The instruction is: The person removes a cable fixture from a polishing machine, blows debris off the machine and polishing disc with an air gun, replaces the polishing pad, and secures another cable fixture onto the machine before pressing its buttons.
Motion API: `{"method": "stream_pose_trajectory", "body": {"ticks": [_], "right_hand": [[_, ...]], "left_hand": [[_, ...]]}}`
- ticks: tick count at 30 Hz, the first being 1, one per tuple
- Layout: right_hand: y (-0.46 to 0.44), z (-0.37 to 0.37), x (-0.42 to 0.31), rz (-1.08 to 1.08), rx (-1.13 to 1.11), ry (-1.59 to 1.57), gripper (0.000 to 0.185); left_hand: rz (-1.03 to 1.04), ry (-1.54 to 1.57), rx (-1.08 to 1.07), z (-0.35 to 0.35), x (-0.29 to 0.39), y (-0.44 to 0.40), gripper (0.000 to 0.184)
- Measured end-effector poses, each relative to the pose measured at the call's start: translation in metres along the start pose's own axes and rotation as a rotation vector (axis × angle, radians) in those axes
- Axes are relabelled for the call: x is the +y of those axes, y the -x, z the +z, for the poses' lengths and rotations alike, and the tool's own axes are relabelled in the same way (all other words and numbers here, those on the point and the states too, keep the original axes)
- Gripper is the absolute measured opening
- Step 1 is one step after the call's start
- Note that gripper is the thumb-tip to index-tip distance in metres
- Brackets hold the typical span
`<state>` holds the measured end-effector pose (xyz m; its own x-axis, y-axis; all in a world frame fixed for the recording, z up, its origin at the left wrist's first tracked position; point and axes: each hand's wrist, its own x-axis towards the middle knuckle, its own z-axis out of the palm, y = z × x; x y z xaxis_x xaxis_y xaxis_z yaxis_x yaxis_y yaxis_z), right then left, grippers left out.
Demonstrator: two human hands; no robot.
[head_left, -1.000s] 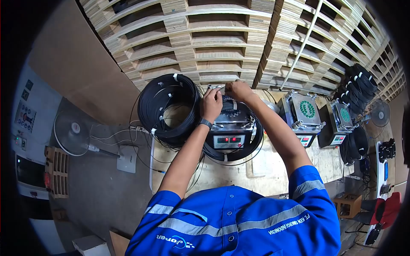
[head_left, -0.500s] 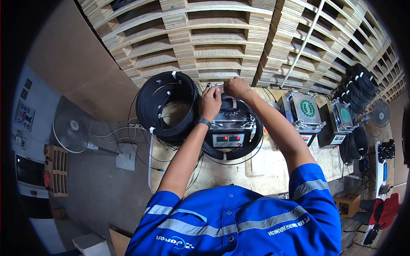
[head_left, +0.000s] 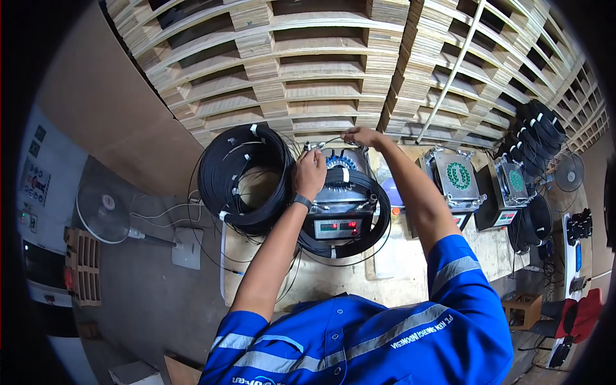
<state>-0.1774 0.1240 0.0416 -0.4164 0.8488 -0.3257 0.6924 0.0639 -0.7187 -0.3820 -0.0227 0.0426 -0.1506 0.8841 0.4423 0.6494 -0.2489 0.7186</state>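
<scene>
In front of me a metal polishing-type machine (head_left: 338, 228) with a lit red and green display stands on the table. A coil of black cable (head_left: 380, 239) hangs around it, and blue connectors (head_left: 340, 161) ring its top plate. My right hand (head_left: 363, 136) is closed in a pinch on a thin black cable (head_left: 332, 140) behind the machine. That cable arcs towards the fingertips of my left hand (head_left: 310, 173), which is closed at the machine's back left corner. What the left fingers grip is hidden.
A tall stack of black cable coils (head_left: 215, 173) stands left of the machine. Two similar machines with green-dotted plates (head_left: 459, 174) (head_left: 515, 179) are to the right, beside more coils (head_left: 542, 138). Wooden pallets (head_left: 321, 67) rise behind the table (head_left: 404, 292). A fan (head_left: 106, 208) stands at left.
My right hand has moved slightly away from the machine's top, drawing a length of thin cable into sight. My left hand has shifted lower, and more of the blue connectors shows.
</scene>
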Motion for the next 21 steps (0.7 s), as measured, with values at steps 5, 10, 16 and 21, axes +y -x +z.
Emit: {"method": "stream_pose_trajectory", "body": {"ticks": [5, 10, 16, 21], "right_hand": [[-0.029, 0.020, 0.033, 0.122, 0.029, -0.642, 0.040], [-0.042, 0.032, 0.060, 0.274, 0.352, -0.900, 0.064], [-0.043, 0.043, 0.061, 0.336, 0.780, -1.012, 0.028], [-0.063, 0.053, 0.091, 0.331, 0.906, -0.901, 0.027]], "left_hand": [[-0.033, -0.008, 0.006, -0.002, 0.006, -0.001, 0.035], [-0.061, -0.100, 0.010, 0.000, 0.006, -0.003, 0.033], [-0.060, -0.130, 0.022, -0.003, 0.009, -0.001, 0.033], [-0.055, -0.157, 0.022, -0.003, 0.010, 0.002, 0.033]]}}
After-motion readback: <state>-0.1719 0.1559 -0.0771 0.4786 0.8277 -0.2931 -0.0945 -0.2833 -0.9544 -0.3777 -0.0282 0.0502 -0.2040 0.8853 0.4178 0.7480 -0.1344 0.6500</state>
